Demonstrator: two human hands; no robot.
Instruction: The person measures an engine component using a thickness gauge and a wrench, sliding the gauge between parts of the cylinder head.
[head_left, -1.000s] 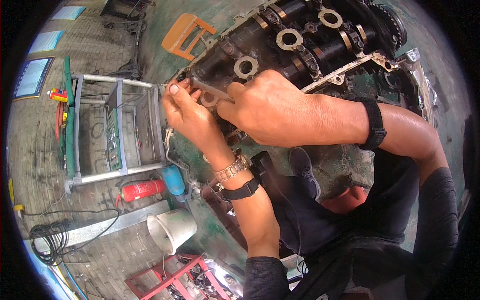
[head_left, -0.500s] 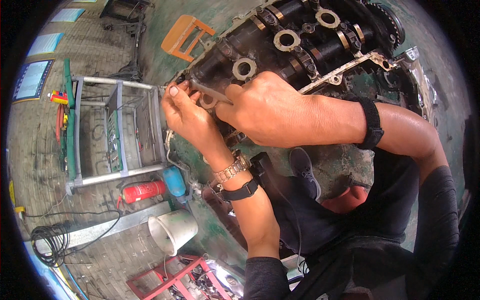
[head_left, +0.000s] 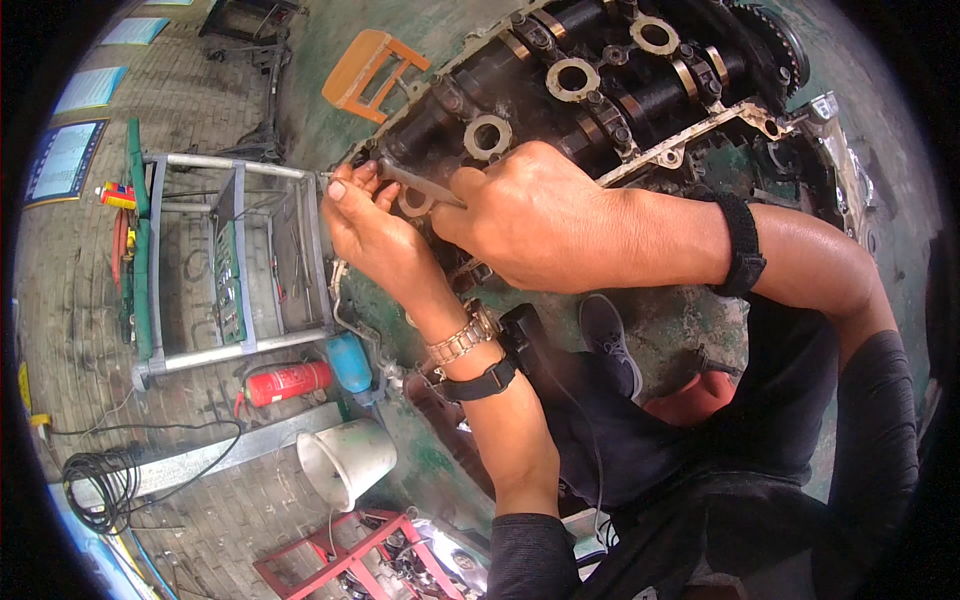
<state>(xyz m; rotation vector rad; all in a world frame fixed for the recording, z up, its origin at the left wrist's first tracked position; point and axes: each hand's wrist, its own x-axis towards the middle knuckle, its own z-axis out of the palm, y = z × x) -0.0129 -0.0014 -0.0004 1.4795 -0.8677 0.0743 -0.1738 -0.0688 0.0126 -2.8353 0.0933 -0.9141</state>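
My right hand (head_left: 530, 220) is closed round the near end of a flat grey bar-like tool, probably a wrench (head_left: 425, 183). The tool slants up and left over the engine's cylinder head (head_left: 530, 95); its far end lies beside my left hand (head_left: 370, 220). That hand is palm up, fingers loosely curled and thumb a little apart, with nothing visible in it. Dark, oily camshafts and pale rings round holes show on the head. One pale ring (head_left: 486, 137) sits just beyond the tool, and another lies partly behind it.
A metal tool cart (head_left: 240, 352) stands at the left, near a red fire extinguisher (head_left: 288, 383), a blue container (head_left: 349, 362) and a white bucket (head_left: 365, 455). Beyond the engine is a wooden stool (head_left: 365, 70). A red frame (head_left: 320, 560) and coiled black cable (head_left: 100, 490) lie lower left.
My left thumb has moved slightly down and left, away from the fingertips. My right hand and the tool are almost unmoved.
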